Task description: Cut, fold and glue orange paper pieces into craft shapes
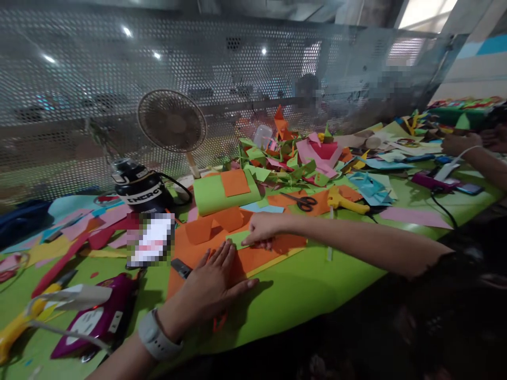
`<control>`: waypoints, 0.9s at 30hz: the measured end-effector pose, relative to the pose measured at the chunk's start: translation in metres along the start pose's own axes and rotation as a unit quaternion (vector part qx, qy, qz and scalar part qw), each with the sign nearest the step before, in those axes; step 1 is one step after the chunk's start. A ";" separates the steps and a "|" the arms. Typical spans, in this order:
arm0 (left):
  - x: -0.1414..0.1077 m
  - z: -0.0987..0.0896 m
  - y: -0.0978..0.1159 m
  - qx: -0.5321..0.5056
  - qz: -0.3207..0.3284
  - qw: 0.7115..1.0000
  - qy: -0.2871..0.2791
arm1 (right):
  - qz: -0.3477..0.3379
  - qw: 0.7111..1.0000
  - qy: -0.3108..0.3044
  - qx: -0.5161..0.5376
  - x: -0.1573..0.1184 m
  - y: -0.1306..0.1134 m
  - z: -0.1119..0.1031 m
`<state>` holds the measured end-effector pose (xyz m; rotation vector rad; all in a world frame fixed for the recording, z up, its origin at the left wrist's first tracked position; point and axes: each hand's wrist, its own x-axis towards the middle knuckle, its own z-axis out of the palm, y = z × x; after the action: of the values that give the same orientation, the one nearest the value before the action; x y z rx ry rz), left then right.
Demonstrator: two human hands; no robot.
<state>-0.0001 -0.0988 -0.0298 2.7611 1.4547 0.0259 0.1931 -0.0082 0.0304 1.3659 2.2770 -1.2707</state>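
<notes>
My left hand (212,274), with a grey watch (156,333) on the wrist, lies flat with fingers spread over orange paper (261,256). Its fingertips meet the left end of a small light-green paper piece (238,240). At that piece's right end is my right hand (266,229), its fingers curled and closed on the green paper, pressed down on the orange sheet. A dark blade-like tool (181,268) lies left of my left hand. An orange handle loop (219,321) shows partly under that hand.
Behind stand a round fan (172,121) and a black jug (140,190). Scissors (303,201) and a yellow glue gun (344,200) lie beyond my right arm. A purple power strip (99,316) sits at left. Paper scraps (293,163) heap up behind; another person's hand (461,142) is far right.
</notes>
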 end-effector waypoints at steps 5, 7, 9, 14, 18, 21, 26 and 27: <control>0.002 -0.005 0.001 0.002 -0.003 1.000 -0.004 | 0.052 0.997 -0.056 0.013 0.023 0.010 0.001; 0.001 -0.004 0.000 -0.005 -0.006 1.000 -0.012 | 0.073 0.995 -0.068 0.017 0.018 0.018 -0.003; -0.001 -0.001 -0.001 -0.013 -0.003 1.000 -0.012 | 0.094 0.993 -0.073 0.019 0.009 0.029 -0.009; -0.003 0.002 -0.002 -0.016 0.011 0.999 0.027 | 0.140 0.988 -0.062 0.019 -0.019 0.064 -0.025; -0.003 -0.006 0.004 -0.017 -0.006 1.000 -0.014 | 0.156 0.987 -0.039 0.019 -0.038 0.078 -0.037; -0.001 -0.015 0.009 -0.026 -0.025 0.998 -0.054 | 0.130 0.991 -0.005 0.033 -0.040 0.073 -0.041; 0.010 -0.039 0.006 -0.058 -0.035 0.997 -0.045 | 0.082 0.995 -0.022 0.056 -0.017 0.055 -0.027; 0.015 -0.046 0.004 -0.070 -0.033 0.995 -0.057 | 0.081 0.995 -0.027 0.047 -0.012 0.053 -0.022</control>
<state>0.0104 -0.0881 0.0166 2.5575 1.4549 -0.0293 0.2476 0.0119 0.0201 1.4935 2.0490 -1.3589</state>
